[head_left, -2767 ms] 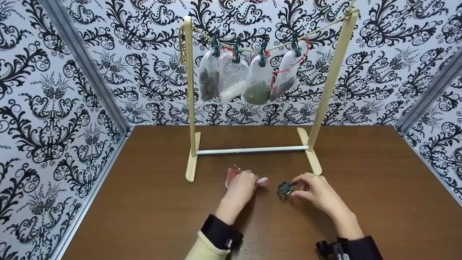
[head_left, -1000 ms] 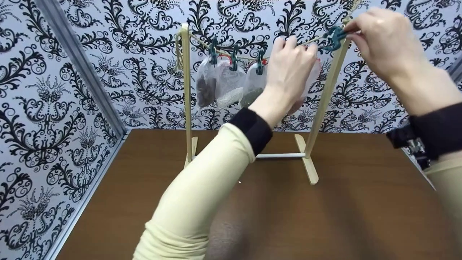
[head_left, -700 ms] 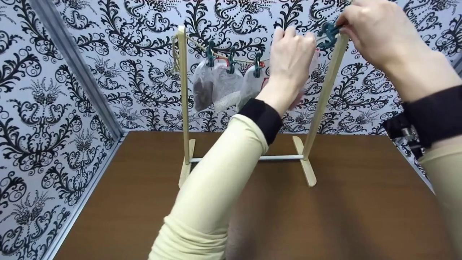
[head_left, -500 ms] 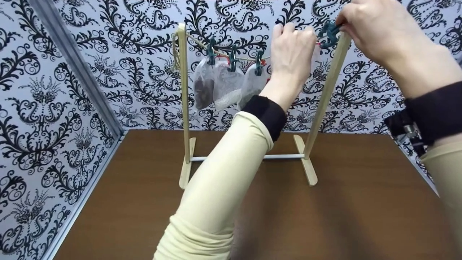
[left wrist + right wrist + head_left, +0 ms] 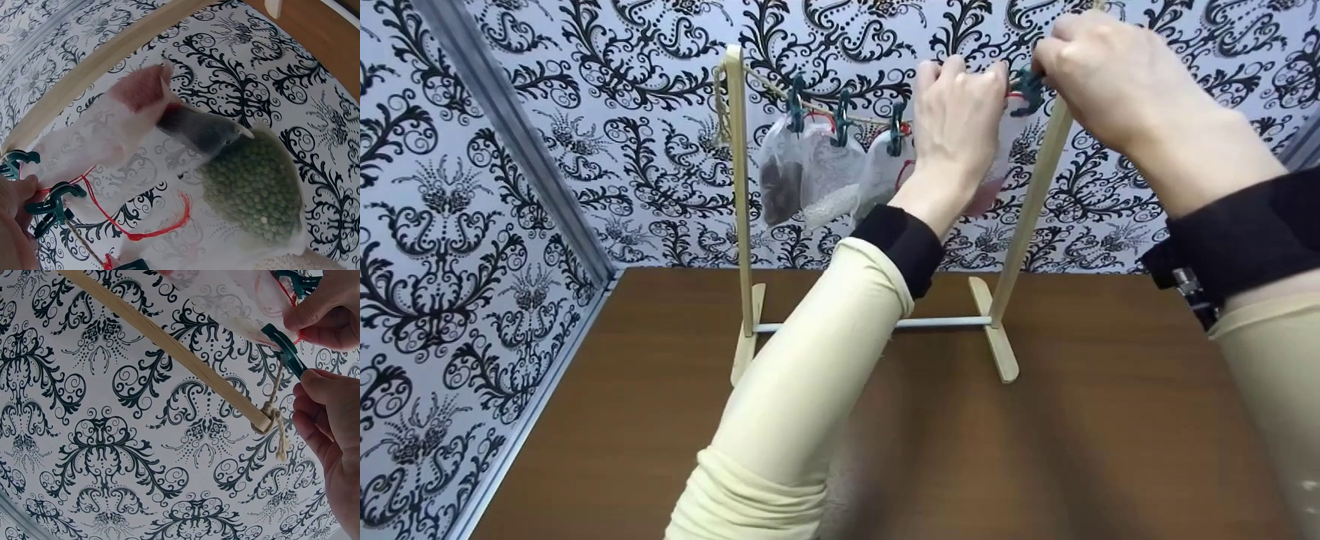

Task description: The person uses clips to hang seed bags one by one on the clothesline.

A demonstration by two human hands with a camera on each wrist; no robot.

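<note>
High at the right end of the rope, my left hand pinches the top of a sheer drawstring bag with pinkish-red contents. My right hand pinches the handles of a dark green clothespin, its jaws at the bag's top edge and the rope; how firmly they bite cannot be told. Left of these hang more sheer bags: one with a dark filling, one with green peas, one with white grains and a brown-filled one. Green clothespins hold them.
The rope spans a wooden stand with a left post, a right post and a white crossbar between its feet. It stands on a brown table. Patterned walls rise behind and at the left.
Both hands have risen from the table to the rope with the pink-filled bag and a clothespin. Over the last half second the right hand has moved left and slightly down, bringing the clothespin to the bag's top.
</note>
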